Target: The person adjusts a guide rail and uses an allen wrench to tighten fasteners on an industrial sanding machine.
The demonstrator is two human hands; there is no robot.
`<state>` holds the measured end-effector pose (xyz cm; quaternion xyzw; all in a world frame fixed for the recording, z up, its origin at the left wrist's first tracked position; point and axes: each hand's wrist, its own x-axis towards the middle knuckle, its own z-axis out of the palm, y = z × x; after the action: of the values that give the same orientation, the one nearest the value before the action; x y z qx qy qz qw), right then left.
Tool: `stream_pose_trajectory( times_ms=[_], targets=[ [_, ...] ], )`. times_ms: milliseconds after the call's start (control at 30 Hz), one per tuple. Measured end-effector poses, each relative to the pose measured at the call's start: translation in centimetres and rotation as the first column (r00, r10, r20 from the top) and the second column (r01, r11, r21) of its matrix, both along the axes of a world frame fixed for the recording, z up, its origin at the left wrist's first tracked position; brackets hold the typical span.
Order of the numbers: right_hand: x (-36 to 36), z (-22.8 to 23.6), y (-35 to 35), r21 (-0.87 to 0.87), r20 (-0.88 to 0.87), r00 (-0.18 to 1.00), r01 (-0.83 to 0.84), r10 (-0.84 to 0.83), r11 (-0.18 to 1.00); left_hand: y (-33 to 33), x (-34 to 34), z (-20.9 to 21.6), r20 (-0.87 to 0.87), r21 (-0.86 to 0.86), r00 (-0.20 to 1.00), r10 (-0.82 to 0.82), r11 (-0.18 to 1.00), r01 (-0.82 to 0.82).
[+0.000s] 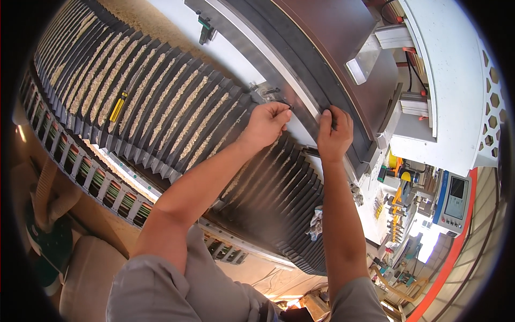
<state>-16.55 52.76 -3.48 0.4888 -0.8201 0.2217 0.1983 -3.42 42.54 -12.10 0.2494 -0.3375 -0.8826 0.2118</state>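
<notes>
Tan floor [252, 276], pale panelled wall [485, 201]

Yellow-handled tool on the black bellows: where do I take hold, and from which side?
Probably best pinched from above, across the middle of its yellow handle: it lies lengthwise along a fold of the bellows, with the handle's upper face exposed.

Left head-worn fisheye, wide upright view, facing down, hands [263, 126] near
</notes>
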Motion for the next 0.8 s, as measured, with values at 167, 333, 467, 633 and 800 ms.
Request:
stream_pose_trajectory(
  times_ms=[167, 333, 467, 633, 800],
  targets=[
    [0.77, -0.04, -0.87, -0.025, 0.063, 0.998, 0.026, -0.025, 0.999, -0.46, 0.32, 0.01, -0.008, 0.066, 1.000, -0.013, 0.998, 0.014],
    [0.43, -0.23, -0.70, -0.023, 0.038, 0.999, 0.028, -0.027, 0.999, 0.40, 0.03, 0.13, -0.049, 0.234, 0.999, 0.015, 0.972, -0.003],
    [0.34, -0.38, -0.65, -0.023, 0.038, 0.999, 0.029, -0.028, 0.999, 0.06, 0.06, 0.22, -0.076, 0.313, 0.997, 0.011, 0.950, 0.013],
    [0.27, -0.40, -0.65, -0.022, 0.026, 0.999, 0.028, -0.027, 0.999, -0.26, -0.12, -0.16, -0.118, 0.423, 0.993, 0.007, 0.905, 0.044],
    [0.35, -0.34, -0.76, -0.025, 0.021, 0.999, 0.028, -0.027, 0.999, -0.33, -0.17, 0.13, -0.107, 0.395, 0.994, 0.004, 0.918, 0.039]
  ],
)
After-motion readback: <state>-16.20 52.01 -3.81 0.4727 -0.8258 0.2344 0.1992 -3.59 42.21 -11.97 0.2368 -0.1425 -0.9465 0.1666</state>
